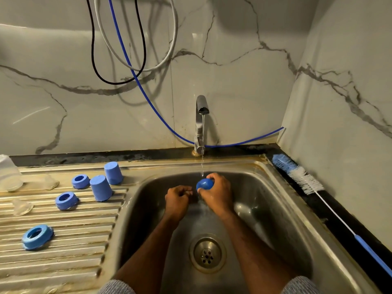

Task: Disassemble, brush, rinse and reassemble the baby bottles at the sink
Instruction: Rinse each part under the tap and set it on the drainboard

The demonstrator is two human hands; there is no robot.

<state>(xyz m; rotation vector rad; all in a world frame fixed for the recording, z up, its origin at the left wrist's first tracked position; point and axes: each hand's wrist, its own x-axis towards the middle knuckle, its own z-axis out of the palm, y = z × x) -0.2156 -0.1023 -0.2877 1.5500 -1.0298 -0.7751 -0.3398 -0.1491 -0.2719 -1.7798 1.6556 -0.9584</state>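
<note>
Over the steel sink (265, 200), my right hand (218, 194) grips a blue bottle cap (204, 184) under the thin stream from the tap (200, 124). My left hand (177, 198) is beside it, fingers curled, holding nothing I can see. On the ribbed drainboard (63, 240) stand two more blue caps (101, 188) (113, 172) upside down and three blue collar rings (80, 181) (66, 200) (37, 234). Two clear bottles (9, 177) (45, 182) lie at the far left, and a clear teat (22, 206) sits near them.
A long bottle brush (301, 176) with blue and white bristles and a blue handle lies on the dark counter right of the sink. Hoses (127, 60) hang on the marble wall behind. The drain (207, 253) sits in the basin's middle.
</note>
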